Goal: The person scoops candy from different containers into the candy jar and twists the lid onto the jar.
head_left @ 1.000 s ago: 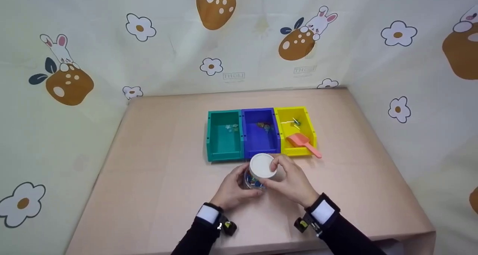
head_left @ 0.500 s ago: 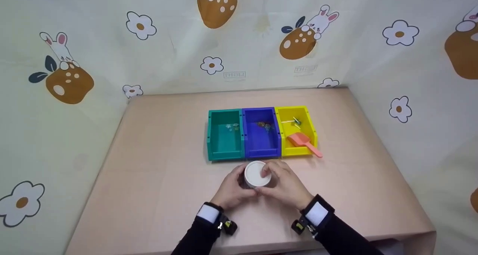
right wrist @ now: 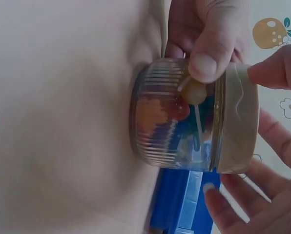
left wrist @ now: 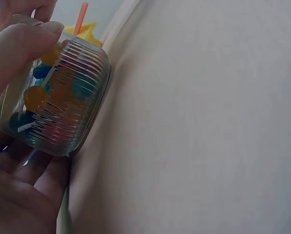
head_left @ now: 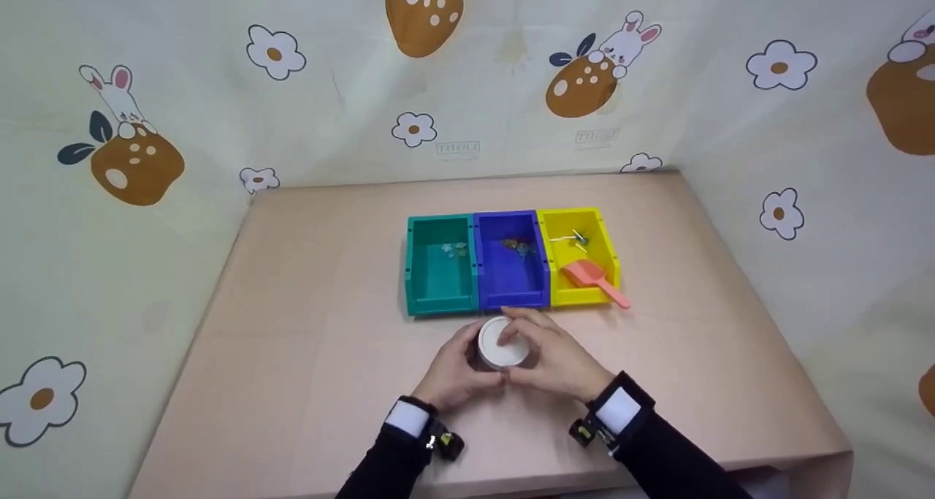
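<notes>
A clear ribbed glass jar (right wrist: 155,117) stands on the table with its off-white lid (head_left: 504,343) on top. Colourful small pieces with white sticks, like tiny lollipops (right wrist: 194,92), show through its glass. My left hand (head_left: 459,370) grips the jar's body from the left, thumb on the near side and fingers behind. My right hand (head_left: 559,356) is at the lid from the right; its thumb touches the lid's side, one finger lies over the top and the others spread around the rim.
Behind the jar stand joined teal (head_left: 442,283), purple (head_left: 511,280) and yellow (head_left: 603,247) bins, each with small pieces inside. A coral scoop (head_left: 588,274) rests in the yellow bin, its handle over the front edge. A patterned curtain (head_left: 329,104) surrounds the table.
One second ago my right hand held the lid tilted above the jar's open mouth. The lid has come down onto the jar, and my right fingers have shifted around it. My left hand stays put.
</notes>
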A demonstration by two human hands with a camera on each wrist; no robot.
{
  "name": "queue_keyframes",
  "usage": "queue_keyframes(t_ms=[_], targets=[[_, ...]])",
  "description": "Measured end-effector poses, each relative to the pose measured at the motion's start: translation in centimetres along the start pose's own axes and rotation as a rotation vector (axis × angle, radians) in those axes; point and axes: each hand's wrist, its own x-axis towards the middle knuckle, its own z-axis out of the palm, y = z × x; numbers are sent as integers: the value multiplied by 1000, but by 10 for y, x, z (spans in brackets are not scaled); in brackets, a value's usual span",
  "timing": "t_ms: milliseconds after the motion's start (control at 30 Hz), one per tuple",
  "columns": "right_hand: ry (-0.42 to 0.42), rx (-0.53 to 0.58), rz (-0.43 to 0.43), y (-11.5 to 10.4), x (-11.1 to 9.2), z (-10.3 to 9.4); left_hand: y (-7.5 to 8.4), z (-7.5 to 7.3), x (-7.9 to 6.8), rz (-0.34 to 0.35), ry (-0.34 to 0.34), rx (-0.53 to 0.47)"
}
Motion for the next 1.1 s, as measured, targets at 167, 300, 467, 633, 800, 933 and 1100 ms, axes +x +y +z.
queue_keyframes(t_ms=[167,300,467,633,800,933,1100], targets=[[1,-24,-17,1,5,2,0,0,0,1,-9,-17],[66,-80,-2,1,6,7,0,0,-1,13,-7,2],[132,-136,42,0,6,15,-1,0,-2,32,1,12],[124,-144,19,2,5,18,-1,0,-1,32,1,14],[50,-111,-11,5,1,11,-2,0,-1,25,-3,19],[18,-99,-6,7,-1,8,-2,1,0,14,-4,6],[108,-156,-37,8,0,13,-2,1,-1,28,3,20]])
